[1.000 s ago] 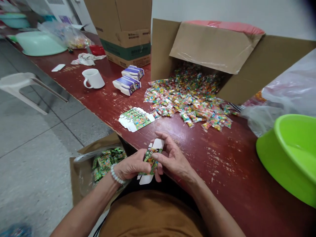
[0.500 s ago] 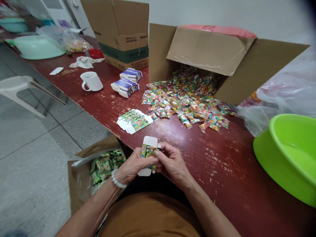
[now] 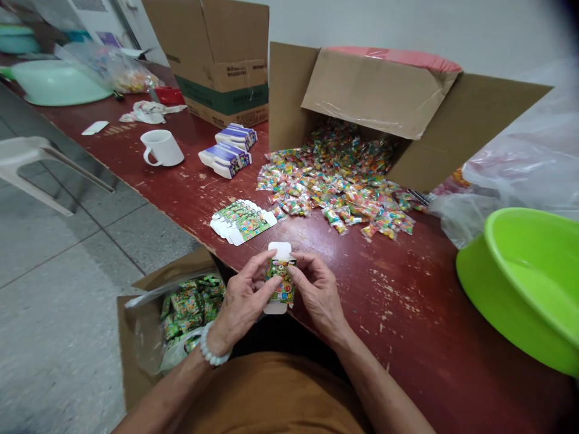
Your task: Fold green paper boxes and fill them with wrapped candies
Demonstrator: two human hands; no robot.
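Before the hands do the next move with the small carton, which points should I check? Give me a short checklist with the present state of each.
1. Both hands on the small carton: ok; left hand and right hand pinch it from either side.
2. Top flap open: ok; the white flap stands up.
3. Bottom end closed: cannot tell; a white flap shows below, partly hidden by fingers.
4. Candy packets at hand: ok; they lie spilled on the table from the tipped cardboard box.
5. Flat cartons in stock: ok; a fanned stack lies beyond the hands.
6. Carton empty: cannot tell; its inside is hidden.
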